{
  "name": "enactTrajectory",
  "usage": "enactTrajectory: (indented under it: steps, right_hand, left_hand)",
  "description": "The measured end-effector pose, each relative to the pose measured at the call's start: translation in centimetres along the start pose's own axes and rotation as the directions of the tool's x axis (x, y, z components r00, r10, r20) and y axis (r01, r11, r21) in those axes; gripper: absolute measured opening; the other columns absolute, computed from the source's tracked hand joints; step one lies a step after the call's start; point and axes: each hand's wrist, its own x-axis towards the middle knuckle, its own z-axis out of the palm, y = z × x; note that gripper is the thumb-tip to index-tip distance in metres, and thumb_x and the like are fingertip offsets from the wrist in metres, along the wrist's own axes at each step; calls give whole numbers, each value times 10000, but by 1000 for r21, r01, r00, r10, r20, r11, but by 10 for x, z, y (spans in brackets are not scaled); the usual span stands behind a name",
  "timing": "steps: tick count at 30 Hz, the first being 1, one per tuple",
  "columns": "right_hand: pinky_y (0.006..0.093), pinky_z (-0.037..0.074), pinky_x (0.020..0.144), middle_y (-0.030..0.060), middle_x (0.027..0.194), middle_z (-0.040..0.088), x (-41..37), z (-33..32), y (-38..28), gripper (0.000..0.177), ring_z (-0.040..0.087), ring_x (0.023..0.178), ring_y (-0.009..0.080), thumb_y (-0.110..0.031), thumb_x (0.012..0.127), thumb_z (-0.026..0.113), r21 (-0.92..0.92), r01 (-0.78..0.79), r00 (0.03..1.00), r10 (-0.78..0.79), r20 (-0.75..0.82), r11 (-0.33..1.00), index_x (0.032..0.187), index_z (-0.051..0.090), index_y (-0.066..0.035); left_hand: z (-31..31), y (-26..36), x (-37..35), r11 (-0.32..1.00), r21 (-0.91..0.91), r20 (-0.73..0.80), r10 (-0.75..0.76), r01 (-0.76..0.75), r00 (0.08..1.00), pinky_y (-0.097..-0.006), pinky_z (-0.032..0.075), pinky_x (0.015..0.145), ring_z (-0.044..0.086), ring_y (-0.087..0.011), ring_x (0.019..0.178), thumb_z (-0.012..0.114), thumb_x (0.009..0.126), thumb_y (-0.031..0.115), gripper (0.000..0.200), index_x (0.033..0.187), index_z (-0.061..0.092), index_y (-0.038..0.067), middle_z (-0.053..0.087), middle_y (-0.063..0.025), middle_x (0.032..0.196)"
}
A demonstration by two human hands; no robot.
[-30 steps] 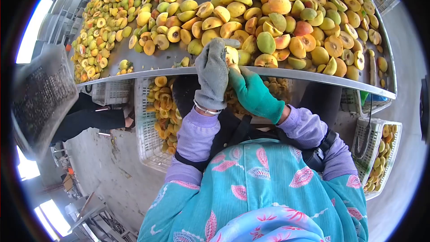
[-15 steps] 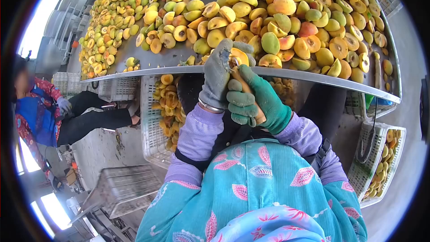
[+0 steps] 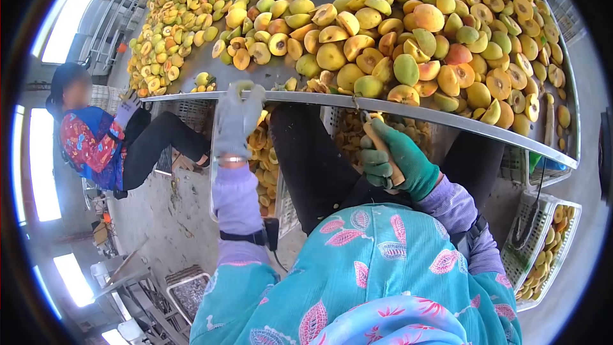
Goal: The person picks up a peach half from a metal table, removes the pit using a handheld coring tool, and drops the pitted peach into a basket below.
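My right hand, in a green glove, is closed around the wooden handle of a small tool with a metal tip, just below the metal table's front edge. My left hand, in a grey glove, is at that edge to the left, above a white crate of fruit halves. Motion blurs its fingers, so whether it holds anything cannot be made out. Beyond both hands, yellow-orange halved fruits, like apricots or peaches, cover much of the metal table; many show brown hollows or pits.
Another crate of fruit pieces is under the table between my knees. A white crate of halves stands at the right. Another person in gloves sits at the left. A wooden stick lies at the table's right end.
My left hand has parted from my right and moved left and down, over the crate. The half fruit held between them is no longer visible there. The tool stays in my right hand.
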Motion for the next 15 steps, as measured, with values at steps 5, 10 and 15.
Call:
enactTrajectory:
  steps: [5,10,15]
  right_hand:
    - [245,394,378,-4,596,524,-4,47,6,426,477,429,109,-528,990,492,-463,77,947,-210,-242,883,954,583,-114]
    - [223,394,430,-12,620,533,-4,66,-7,440,527,500,71,-501,985,531,-736,106,860,-433,-270,669,988,583,-64]
    - [396,458,513,133,679,614,36,67,0,348,604,555,293,-359,1004,536,-936,299,554,-765,328,-185,968,567,-14]
  left_hand:
    - [75,-20,113,974,187,-156,159,-129,975,-475,470,930,585,-427,1072,672,799,279,520,1272,561,94,615,-269,1139]
    - [82,-14,105,977,46,44,205,-207,978,-398,530,857,657,-325,957,752,753,244,487,1190,617,78,668,-201,1054]
    - [50,16,32,636,-400,-112,681,-660,724,-281,563,748,679,-171,897,690,827,85,348,1163,658,2,682,-104,992]
